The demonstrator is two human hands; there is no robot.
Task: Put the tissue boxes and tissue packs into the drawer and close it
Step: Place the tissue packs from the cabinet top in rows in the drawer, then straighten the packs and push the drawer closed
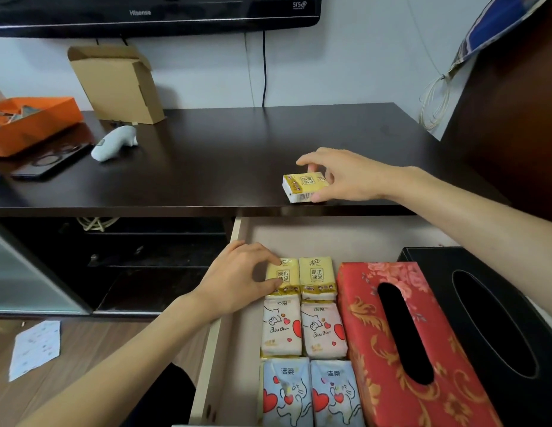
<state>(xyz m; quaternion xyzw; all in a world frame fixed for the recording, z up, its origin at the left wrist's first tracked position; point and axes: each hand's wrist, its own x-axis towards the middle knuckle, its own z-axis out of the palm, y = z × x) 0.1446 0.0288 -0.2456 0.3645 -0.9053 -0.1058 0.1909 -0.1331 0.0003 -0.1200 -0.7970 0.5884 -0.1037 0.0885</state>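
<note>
My left hand [237,278] covers the left half of the rear yellow pack [285,277], and my right hand [342,177] hides the far end of the yellow pack on the tabletop [304,187]. The blue packs [310,392], the red tissue box [401,343] and the black tissue box [496,328] run off the frame's lower and right edges. The drawer [330,235] front is out of view.
</note>
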